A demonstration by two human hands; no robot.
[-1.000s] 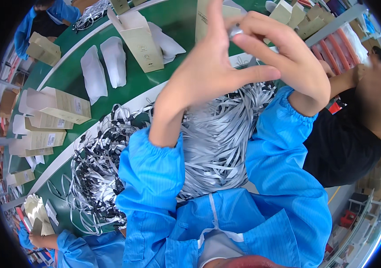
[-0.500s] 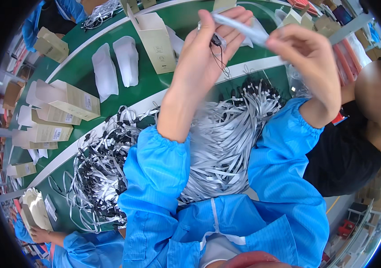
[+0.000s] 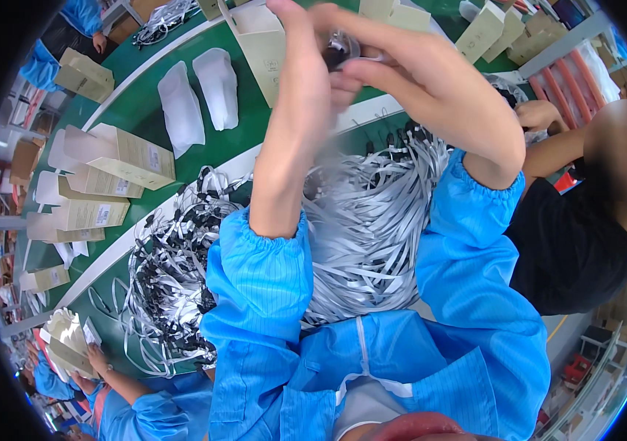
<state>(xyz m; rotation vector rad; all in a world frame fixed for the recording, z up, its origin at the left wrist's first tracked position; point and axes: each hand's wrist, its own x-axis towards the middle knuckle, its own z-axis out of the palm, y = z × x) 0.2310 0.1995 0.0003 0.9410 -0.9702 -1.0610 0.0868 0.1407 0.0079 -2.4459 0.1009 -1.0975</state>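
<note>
My left hand [image 3: 307,77] is raised over the far side of the green bench, its fingers curled in toward the other hand. Close against it, my right hand [image 3: 383,55] is closed with thumb and fingers bent. Between them shows a dark and silvery end of a lanyard [image 3: 338,50]; the rest of it is hidden by my fingers, which are slightly blurred. Below my hands and in front of my chest lies a large heap of grey-white lanyards [image 3: 372,242] with black ends. A second, tangled heap of lanyards [image 3: 170,275] sits to its left.
Two white-wrapped packs [image 3: 181,110] lie on the green bench [image 3: 137,99] at left. Open cream boxes [image 3: 137,158] stand farther left; another cream box [image 3: 258,51] is beside my left hand. A co-worker in black [image 3: 574,246] is close at right; a blue-sleeved co-worker [image 3: 148,411] handles boxes lower left.
My right hand has moved left and closed in against my left hand. The lanyard strap that was stretched between them is now gathered in my fingers.
</note>
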